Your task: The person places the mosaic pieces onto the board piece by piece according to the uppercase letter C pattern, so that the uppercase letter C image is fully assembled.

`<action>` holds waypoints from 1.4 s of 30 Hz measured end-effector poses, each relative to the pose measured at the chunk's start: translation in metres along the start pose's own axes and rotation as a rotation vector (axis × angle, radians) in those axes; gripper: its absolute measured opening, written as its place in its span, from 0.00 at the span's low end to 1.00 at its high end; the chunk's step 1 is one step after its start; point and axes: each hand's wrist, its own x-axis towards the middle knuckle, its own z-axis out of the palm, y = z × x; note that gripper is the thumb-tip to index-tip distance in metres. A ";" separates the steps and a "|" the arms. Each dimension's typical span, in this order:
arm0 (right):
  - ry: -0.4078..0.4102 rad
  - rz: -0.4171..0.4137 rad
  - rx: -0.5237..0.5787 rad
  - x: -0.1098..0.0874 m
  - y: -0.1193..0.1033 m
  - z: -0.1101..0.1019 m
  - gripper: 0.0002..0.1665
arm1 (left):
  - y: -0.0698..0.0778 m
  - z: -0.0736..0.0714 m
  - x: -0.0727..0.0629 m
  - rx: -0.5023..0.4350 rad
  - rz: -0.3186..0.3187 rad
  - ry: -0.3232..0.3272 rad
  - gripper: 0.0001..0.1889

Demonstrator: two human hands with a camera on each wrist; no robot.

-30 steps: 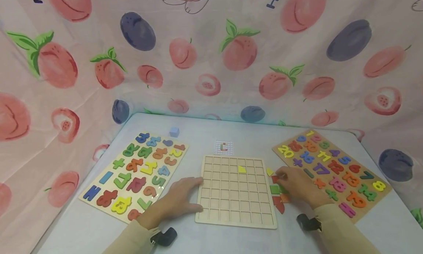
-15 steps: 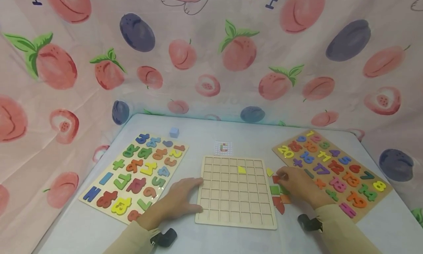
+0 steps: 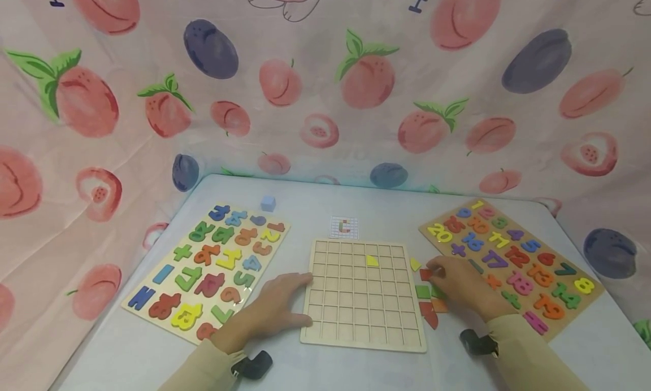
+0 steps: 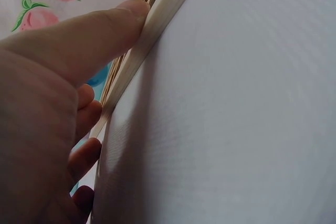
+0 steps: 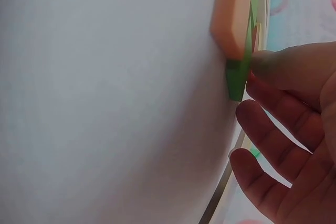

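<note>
Grid board (image 3: pixel 356 300): as it lies flat at the middle of the table (image 3: pixel 366 371), its shallow square compartments face up, between the two hands.
Compartment contents: a yellow piece (image 3: pixel 373 260) with one curved side, in the second row from the far edge, just right of the middle column.
Left hand (image 3: pixel 277 300): thumb and fingers spread; the thumb touches the board's left rim, with a fingertip against it farther along.
Loose pieces (image 3: pixel 422 292): yellow, red, green and orange, just beside the board's right edge, some partly hidden by the right hand (image 3: pixel 454 283).
Right hand: thumb and forefinger drawn close over these pieces; whether they pinch one, I cannot tell.
Card (image 3: pixel 344 227): just beyond the far edge, printed with a grid and a coloured figure.
Left number board (image 3: pixel 160 290): filled with coloured numerals and signs, lying askew.
Right number board (image 3: pixel 527 304): likewise filled, partly behind the right hand.
Blue cube (image 3: pixel 268 203): near the left number board's far end.
Backdrop (image 3: pixel 325 40): fruit-printed cloth.
</note>
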 end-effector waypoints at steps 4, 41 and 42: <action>-0.004 0.017 0.005 0.000 0.001 0.001 0.17 | 0.000 0.000 -0.001 -0.002 0.001 -0.001 0.41; -0.038 0.088 0.022 0.004 -0.021 -0.005 0.21 | -0.002 0.002 0.001 -0.011 -0.018 -0.002 0.41; -0.042 0.091 0.023 0.005 -0.023 -0.005 0.21 | -0.002 0.002 0.001 -0.011 -0.018 -0.001 0.41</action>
